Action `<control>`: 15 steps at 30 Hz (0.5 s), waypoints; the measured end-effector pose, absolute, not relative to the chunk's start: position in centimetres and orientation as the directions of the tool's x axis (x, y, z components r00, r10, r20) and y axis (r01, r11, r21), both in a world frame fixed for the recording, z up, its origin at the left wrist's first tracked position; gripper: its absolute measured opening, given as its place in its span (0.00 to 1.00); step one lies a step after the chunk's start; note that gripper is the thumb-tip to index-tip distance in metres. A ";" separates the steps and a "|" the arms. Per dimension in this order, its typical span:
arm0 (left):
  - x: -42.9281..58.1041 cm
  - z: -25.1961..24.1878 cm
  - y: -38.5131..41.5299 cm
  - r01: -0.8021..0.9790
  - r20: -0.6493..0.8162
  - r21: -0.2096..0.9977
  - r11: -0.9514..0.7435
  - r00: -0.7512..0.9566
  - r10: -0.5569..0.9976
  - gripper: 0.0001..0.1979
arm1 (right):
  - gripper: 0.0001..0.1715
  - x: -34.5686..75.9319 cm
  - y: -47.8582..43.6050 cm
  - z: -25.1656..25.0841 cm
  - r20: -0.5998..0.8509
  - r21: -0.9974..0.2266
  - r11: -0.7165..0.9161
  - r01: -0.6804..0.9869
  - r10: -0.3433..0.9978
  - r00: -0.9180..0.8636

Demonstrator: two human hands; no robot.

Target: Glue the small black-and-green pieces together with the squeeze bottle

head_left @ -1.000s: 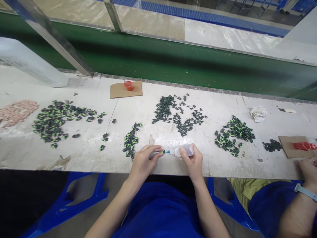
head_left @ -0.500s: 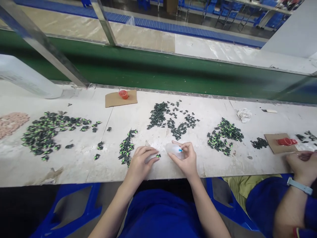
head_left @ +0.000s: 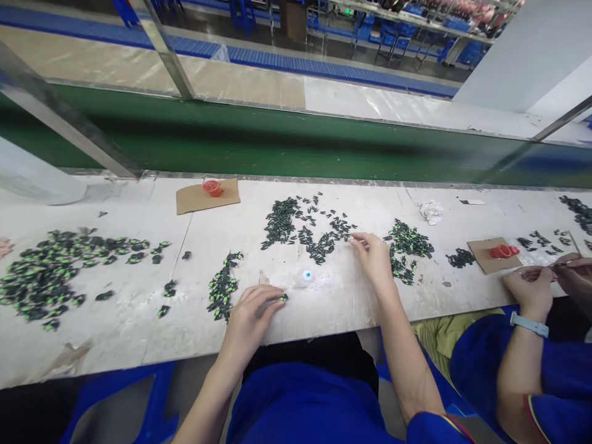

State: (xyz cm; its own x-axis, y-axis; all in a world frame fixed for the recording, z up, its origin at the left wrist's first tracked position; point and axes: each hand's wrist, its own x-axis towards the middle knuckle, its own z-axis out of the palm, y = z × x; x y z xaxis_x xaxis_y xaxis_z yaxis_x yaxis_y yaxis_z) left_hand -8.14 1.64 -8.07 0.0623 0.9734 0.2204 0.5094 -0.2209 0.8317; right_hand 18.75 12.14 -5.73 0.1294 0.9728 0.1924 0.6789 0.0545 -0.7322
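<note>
My left hand (head_left: 250,317) rests at the table's near side, thumb and fingers closed on a small black-and-green piece (head_left: 283,298). My right hand (head_left: 374,256) is stretched forward, its thumb and fingertips brought together at the right edge of a pile of small dark pieces (head_left: 280,222). Whatever lies between those fingertips is too small to make out. Between my hands, a translucent white bottle with a blue tip (head_left: 305,277) is on the table, untouched. A narrow heap of black-and-green pieces (head_left: 222,283) lies left of my left hand.
More black-and-green pieces lie in a large heap (head_left: 41,271) at left and a smaller heap (head_left: 409,239) at right. A red cup (head_left: 213,188) sits on cardboard (head_left: 187,200) at the back. Another person's hands (head_left: 531,290) work at right, near a second red cup (head_left: 502,251).
My right hand has let go of the bottle and moved forward and right to the dark pile. My left hand still holds its piece. The camera view has shifted right.
</note>
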 end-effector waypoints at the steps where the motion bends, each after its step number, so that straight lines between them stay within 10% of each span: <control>1: -8.1 -7.9 1.6 0.497 0.219 0.840 -0.217 0.054 0.974 0.06 | 0.06 18.7 12.9 -5.9 0.186 -0.721 0.049 0.691 0.975 0.125; 11: -6.9 -6.1 -0.1 0.397 0.105 0.913 -0.097 0.002 0.995 0.06 | 0.06 18.0 12.8 -5.2 0.168 -0.729 0.027 0.684 0.976 0.141; 15: -5.6 -4.8 -0.3 0.387 0.157 0.912 -0.136 -0.023 0.987 0.06 | 0.10 16.3 7.1 -3.2 0.052 -0.909 -0.016 0.417 0.987 0.152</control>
State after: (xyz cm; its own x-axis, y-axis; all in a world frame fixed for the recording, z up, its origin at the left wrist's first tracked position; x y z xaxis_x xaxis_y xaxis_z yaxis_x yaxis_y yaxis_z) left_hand -5.63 -0.33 -4.84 -0.0229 0.9873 0.1572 0.3868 -0.1363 0.9121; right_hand 16.26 7.12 -3.24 0.1517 0.9871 0.0520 0.4169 -0.0161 -0.9088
